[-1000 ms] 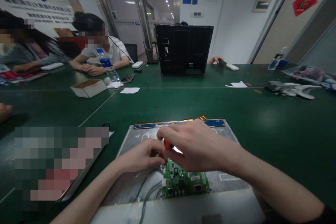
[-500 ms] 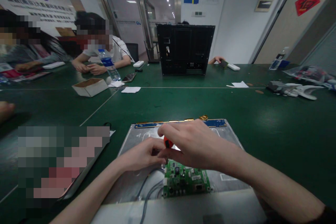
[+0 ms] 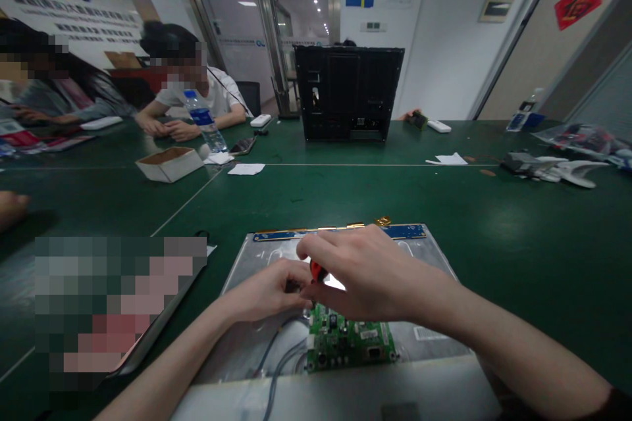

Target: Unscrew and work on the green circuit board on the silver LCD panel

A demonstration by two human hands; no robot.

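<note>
My right hand [image 3: 368,273] is closed round the red and black handle of what looks like a screwdriver [image 3: 318,271], held over the upper left corner of a green circuit board [image 3: 348,339]. Its shaft and tip are hidden behind my fingers. Close beside it, my left hand [image 3: 276,289] has its fingers curled together at the board's corner; what they grip, if anything, is out of sight. The board lies on the silvery back of a flat display panel [image 3: 419,348], which has a blue circuit strip [image 3: 407,231] along its far edge. Grey cables [image 3: 281,368] run from the board's left side.
A dark flat device [image 3: 148,335], partly pixelated, lies to the left. Further back on the green table are a white box [image 3: 170,164], a water bottle [image 3: 205,122] and an upright black monitor casing [image 3: 349,92]. Grey-white parts [image 3: 553,168] lie far right. Several people sit around the table.
The red handle has turned a little in my right fingers and shows a different side. My left hand stays where it was. Behind the casing, a co-worker's hand has shifted slightly.
</note>
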